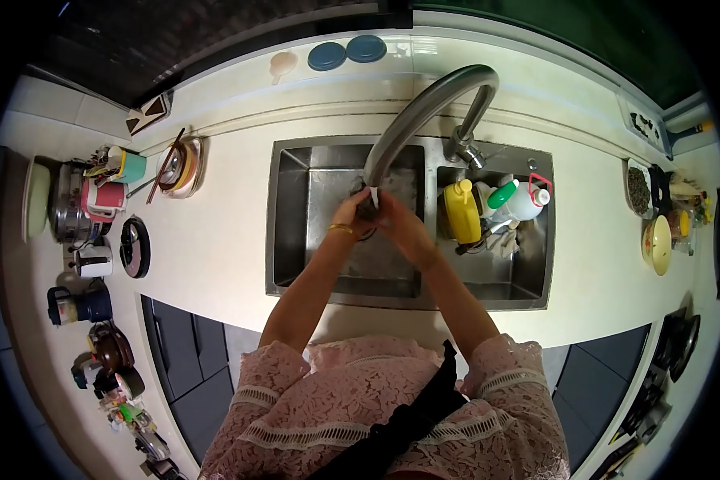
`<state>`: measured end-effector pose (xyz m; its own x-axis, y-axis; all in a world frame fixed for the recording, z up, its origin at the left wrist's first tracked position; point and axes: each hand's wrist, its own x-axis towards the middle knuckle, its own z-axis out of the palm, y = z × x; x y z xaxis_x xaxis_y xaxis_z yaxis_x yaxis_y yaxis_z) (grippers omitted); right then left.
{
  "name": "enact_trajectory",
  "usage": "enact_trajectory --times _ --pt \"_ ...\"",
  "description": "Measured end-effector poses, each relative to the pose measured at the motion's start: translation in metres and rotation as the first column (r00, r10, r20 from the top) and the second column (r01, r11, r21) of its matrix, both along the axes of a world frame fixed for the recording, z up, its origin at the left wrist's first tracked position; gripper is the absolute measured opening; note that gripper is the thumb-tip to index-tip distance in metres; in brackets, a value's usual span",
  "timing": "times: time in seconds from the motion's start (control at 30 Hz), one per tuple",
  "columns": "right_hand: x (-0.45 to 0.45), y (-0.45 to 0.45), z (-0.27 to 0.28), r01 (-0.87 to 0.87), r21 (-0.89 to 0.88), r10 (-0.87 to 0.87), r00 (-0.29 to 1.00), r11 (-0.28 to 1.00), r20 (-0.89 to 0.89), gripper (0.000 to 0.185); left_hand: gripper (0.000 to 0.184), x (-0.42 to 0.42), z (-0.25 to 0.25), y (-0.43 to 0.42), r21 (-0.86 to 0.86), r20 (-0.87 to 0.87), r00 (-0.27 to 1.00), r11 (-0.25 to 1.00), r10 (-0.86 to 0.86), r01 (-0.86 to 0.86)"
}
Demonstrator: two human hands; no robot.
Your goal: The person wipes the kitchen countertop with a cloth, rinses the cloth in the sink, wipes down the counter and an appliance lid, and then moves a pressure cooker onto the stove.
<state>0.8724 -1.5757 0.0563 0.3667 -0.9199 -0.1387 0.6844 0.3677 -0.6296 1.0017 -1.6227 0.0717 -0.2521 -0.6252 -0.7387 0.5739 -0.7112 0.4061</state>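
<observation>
A curved metal faucet (432, 108) arches over the left basin of a steel sink (296, 232), with its spout right above both hands. My left hand (350, 214), a yellow bangle at its wrist, is closed around a small dark item (367, 209) that I cannot make out. My right hand (395, 220) meets it from the other side, fingers bent against the same item. A white streak, seemingly water, shows between the hands under the spout. The fingertips are partly hidden by the spout and by each other.
Yellow (462, 212) and green-capped (503, 194) bottles and a clear jug with a red handle (528, 200) stand in the right basin. Stacked bowls with chopsticks (186, 168) sit left of the sink. Farther right is a yellow bowl (657, 245); two blue lids (326, 56) lie behind.
</observation>
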Motion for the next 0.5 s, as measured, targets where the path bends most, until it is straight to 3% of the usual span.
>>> enact_trajectory --times 0.03,0.1,0.17,0.2,0.23,0.3,0.33,0.37,0.43,0.5 --pt "-0.004 0.005 0.004 0.044 0.005 -0.043 0.983 0.999 -0.177 0.04 0.021 -0.004 -0.002 0.001 0.0 -0.003 1.0 1.0 -0.002 0.002" --pt "-0.015 0.018 0.013 0.065 0.066 -0.052 0.981 0.996 -0.186 0.04 0.022 -0.01 -0.007 0.003 -0.006 -0.156 0.976 0.987 0.155 -0.158" --pt "-0.023 0.022 0.018 0.087 0.126 -0.062 0.979 0.988 -0.192 0.041 0.021 -0.009 -0.015 0.004 0.03 -0.224 0.955 0.98 0.196 -0.194" --pt "-0.027 0.022 0.018 0.092 0.147 -0.035 0.935 0.985 -0.354 0.042 0.021 -0.007 -0.019 0.004 0.069 -0.288 0.927 0.971 0.241 -0.231" --pt "-0.029 0.02 0.019 0.102 0.167 -0.004 0.864 0.981 -0.504 0.042 0.021 -0.006 -0.013 0.006 0.069 -0.287 0.928 0.971 0.238 -0.228" --pt "-0.027 0.011 0.035 0.078 0.171 0.022 0.859 0.982 -0.512 0.042 0.021 0.0 0.007 0.014 -0.02 -0.4 0.916 1.0 -0.019 0.012" --pt "-0.024 0.005 0.041 0.05 0.178 0.051 0.853 0.983 -0.52 0.043 0.021 0.002 0.007 0.018 -0.018 -0.395 0.918 1.0 -0.02 0.014" --pt "-0.019 -0.001 0.027 0.05 0.181 0.051 0.856 0.982 -0.515 0.043 0.021 0.004 0.006 0.023 -0.066 -0.439 0.895 0.996 -0.082 0.059" --pt "-0.002 -0.016 0.009 -0.17 0.224 0.178 0.984 0.96 -0.018 0.045 0.021 0.01 0.005 0.031 -0.117 -0.471 0.871 0.988 -0.143 0.099" --pt "0.005 -0.022 0.019 -0.233 0.228 0.227 0.972 0.945 0.055 0.045 0.02 0.014 0.005 0.042 -0.055 -0.652 0.749 0.993 -0.117 0.107"
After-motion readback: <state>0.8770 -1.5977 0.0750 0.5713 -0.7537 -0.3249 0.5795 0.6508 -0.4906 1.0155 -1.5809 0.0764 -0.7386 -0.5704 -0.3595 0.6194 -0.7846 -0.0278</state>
